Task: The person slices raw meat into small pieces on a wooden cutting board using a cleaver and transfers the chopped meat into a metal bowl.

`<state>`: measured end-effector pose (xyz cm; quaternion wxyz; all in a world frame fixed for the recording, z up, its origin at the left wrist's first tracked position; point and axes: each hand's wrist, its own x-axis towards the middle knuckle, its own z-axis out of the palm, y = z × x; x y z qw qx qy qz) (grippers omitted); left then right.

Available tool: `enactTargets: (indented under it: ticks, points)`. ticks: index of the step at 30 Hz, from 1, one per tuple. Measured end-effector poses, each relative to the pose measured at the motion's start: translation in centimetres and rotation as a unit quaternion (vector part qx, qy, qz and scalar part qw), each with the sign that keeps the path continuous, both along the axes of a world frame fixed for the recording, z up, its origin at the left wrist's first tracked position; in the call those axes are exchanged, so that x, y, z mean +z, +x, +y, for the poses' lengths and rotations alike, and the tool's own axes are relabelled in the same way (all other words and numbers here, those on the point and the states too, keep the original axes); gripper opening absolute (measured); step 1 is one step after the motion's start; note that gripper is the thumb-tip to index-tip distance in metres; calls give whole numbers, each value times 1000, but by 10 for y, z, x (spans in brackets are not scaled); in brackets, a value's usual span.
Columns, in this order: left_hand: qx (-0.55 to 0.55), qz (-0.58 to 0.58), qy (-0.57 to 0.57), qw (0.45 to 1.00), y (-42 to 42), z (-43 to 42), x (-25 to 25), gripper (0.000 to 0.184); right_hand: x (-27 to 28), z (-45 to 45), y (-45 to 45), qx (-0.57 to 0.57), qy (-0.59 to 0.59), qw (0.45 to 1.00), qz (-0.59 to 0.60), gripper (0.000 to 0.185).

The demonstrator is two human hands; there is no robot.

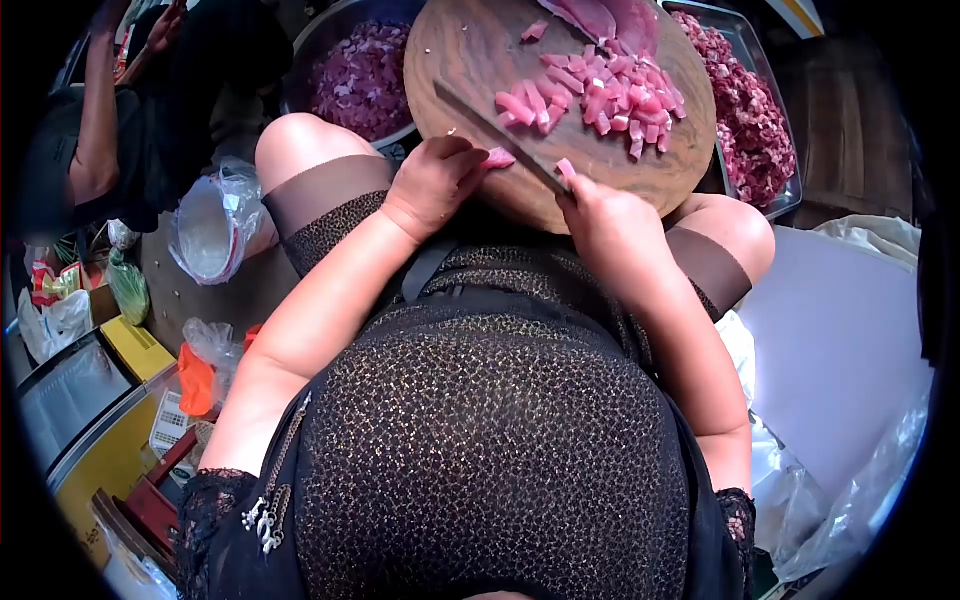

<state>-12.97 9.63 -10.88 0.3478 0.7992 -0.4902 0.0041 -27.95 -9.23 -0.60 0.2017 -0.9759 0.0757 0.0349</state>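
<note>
My right hand [615, 230] is closed round the handle end of a knife [500, 135], whose dark blade slants up and left over the round wooden cutting board [440, 60]. A small bit of pink meat sits by my right fingers at the base of the blade. At the board's near edge my left hand [430, 185] is curled, its fingertips on a small piece of meat [499, 158]. Beyond the blade lies a heap of diced meat [625, 95], with a larger slab of meat [625, 22] behind it.
A metal bowl of chopped meat [360, 80] stands left of the board, and a metal tray of minced meat [745, 110] stands right. Another person's arm [97, 130] shows at far left. A plastic-lined bucket [208, 225] is beside my left knee.
</note>
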Motion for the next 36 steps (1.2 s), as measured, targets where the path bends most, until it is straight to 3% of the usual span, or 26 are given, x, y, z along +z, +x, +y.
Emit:
enactTargets:
  ticks: [2,5,6,7,11,12,17,20,21,23,25,29,31,36]
  points:
    - [-3,5,30,1000,1,-2,3,20,-4,-1,-6,18,-6,999,42,15]
    - [-51,-64,-56,995,7,-11,7,18,-14,-1,-8,30,28,999,9,14]
    - [-55,-74,-37,995,9,-11,5,21,-20,-2,-6,49,54,996,-54,13]
    - [-57,-83,-18,995,8,-10,2,23,-16,3,5,38,39,998,21,10]
    - [-56,-63,51,995,7,-7,-12,25,-29,16,53,19,61,998,0,16]
    - [-41,-70,60,995,4,-9,-5,21,-28,11,63,16,73,996,46,18]
    - [-12,-90,127,988,16,-27,5,17,-21,-34,42,-78,98,990,63,23]
    - [26,-100,26,994,35,-57,-2,40,-31,-67,14,-163,136,977,9,25]
    - [53,-57,49,996,42,-70,-3,56,-28,-79,6,-203,184,962,14,25]
    - [111,-58,85,989,61,-100,-24,62,-18,-98,-7,-318,303,898,21,29]
    - [113,-65,116,985,80,-131,-34,67,-19,-120,-21,-327,196,921,-82,28]
    - [74,-9,134,988,92,-190,-41,68,-12,-154,-31,-326,-63,943,-33,26]
    - [-18,61,49,997,85,-211,-38,57,-23,-162,-30,-325,-67,943,17,24]
    - [-52,52,-33,997,69,-215,-29,49,-32,-131,-34,-255,11,967,-8,24]
